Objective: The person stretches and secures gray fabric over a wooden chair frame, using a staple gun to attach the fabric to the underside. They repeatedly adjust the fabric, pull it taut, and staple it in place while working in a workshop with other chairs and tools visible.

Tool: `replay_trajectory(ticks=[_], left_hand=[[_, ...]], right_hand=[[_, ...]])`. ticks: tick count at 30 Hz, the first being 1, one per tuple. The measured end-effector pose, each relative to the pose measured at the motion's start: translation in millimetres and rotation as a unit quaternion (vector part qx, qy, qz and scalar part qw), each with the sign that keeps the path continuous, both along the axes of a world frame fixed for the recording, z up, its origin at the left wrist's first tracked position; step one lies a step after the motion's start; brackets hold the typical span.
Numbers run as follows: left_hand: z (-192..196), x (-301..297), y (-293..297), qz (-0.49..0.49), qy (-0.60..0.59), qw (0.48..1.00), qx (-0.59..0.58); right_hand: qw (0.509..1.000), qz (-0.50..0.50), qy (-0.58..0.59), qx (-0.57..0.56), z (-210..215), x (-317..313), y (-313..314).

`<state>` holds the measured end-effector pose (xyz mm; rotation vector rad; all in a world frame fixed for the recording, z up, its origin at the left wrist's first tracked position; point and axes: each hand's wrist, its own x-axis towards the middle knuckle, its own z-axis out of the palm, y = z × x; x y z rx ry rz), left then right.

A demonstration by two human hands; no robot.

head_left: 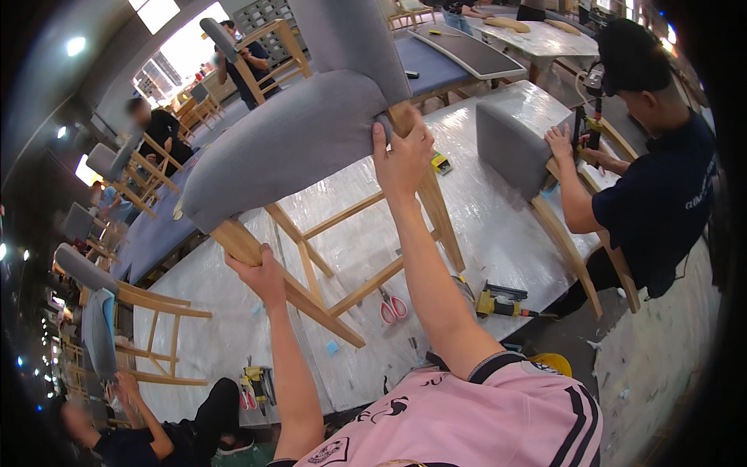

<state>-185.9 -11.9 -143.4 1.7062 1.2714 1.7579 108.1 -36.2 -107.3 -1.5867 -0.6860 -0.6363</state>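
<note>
A grey upholstered chair [288, 140] with pale wooden legs is tilted above the wrapped worktable [354, 261]. My left hand [263, 276] is closed around the top of one front leg [237, 243], just under the seat's front corner. At the rear of the seat, my right hand [403, 159] grips the wooden post below the backrest, its thumb against the grey fabric. Some of the right fingers are hidden behind the wood. Below the chair, red-handled scissors [393, 309] lie on the table, with a yellow-and-black staple gun [500, 302] to their right.
On the right a co-worker [657, 171] works a tool on another grey chair [510, 148]. A seated person [148, 436] at lower left handles a further chair [97, 327]. A second staple gun [257, 385] lies near them. Blue-topped tables [159, 233] and more chairs stand beyond.
</note>
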Motion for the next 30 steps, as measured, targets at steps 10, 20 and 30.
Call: replay_trajectory(ticks=[10,20,30], left_hand=[[5.5,-2.0,31.5,0.024,0.072,0.993,0.092],[208.3,78.2,74.4,-0.089,0.545,0.775,0.307],[158.2,253.9,68.4,0.108,0.523,0.767,0.355]], right_hand=[[0.997,0.028,-0.063,-0.025,-15.5,31.0,37.7],[0.995,0.065,-0.051,-0.061,-8.6,53.6,50.0],[0.99,0.105,-0.064,-0.068,-17.6,41.4,27.1]])
